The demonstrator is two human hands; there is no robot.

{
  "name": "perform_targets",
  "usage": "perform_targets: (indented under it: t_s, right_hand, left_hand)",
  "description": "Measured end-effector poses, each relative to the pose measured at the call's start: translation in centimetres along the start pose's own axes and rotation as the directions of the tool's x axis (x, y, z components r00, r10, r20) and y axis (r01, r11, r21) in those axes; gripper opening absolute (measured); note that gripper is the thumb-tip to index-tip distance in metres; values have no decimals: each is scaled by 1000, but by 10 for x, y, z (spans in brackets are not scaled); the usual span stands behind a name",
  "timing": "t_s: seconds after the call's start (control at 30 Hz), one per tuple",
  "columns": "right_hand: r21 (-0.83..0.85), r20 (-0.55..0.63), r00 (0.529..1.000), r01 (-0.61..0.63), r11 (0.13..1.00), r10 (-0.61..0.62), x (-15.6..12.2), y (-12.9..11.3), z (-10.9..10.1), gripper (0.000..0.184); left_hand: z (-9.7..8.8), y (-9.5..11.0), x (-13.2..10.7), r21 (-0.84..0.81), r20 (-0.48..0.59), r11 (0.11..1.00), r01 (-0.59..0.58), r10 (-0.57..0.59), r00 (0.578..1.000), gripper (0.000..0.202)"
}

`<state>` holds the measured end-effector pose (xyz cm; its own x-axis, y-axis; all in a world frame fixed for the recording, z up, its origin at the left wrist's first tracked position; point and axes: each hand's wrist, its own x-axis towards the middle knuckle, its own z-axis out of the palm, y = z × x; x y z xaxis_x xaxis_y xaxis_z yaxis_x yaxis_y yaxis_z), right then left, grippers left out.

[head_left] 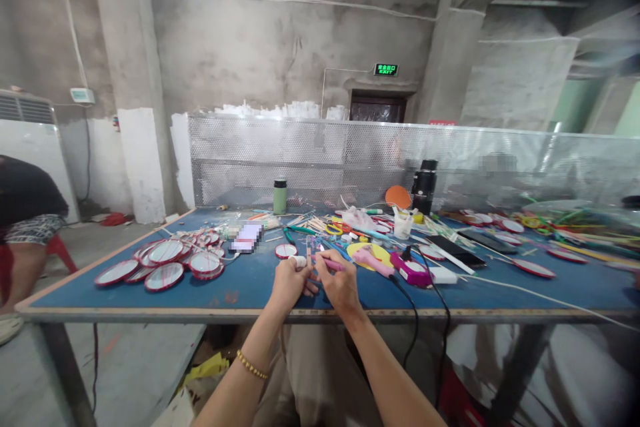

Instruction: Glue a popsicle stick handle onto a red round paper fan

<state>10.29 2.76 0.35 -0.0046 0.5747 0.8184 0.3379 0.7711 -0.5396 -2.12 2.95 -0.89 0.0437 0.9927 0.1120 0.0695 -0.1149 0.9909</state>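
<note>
My left hand [291, 282] is closed near the table's front edge, with a white wrap round one finger. Between its fingertips stands a thin wooden stick [309, 252], small in view. My right hand [341, 285] is closed on a pink pen [334, 266], its tip close to the left fingertips. Just beyond the left hand lies a round red-rimmed disc [285, 251]. A pink glue gun [373, 260] rests on a yellow disc [385, 251] to the right of my hands.
Red-rimmed discs [165, 276] pile up at left beside a phone [246, 237]. Green-handled pliers [289, 235], a green bottle [280, 197] and a black flask [424, 187] stand or lie farther back. Black cables [411, 300] hang over the front edge. A person [30, 207] sits at far left.
</note>
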Motion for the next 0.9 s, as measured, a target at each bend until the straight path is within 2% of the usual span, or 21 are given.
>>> perform_targets:
  t_s: [0.57,0.9]
  right_hand:
    - [-15,-54,999,-3,1000,2,0,-1,-1,27]
    - [-9,-16,1000,11,1000,-11,0,-1,0,24]
  left_hand:
    - [-1,-1,1,-21,9,1000,-8,8,1000,23]
    - [-1,-1,0,-11,14,1000,11,-11,1000,26]
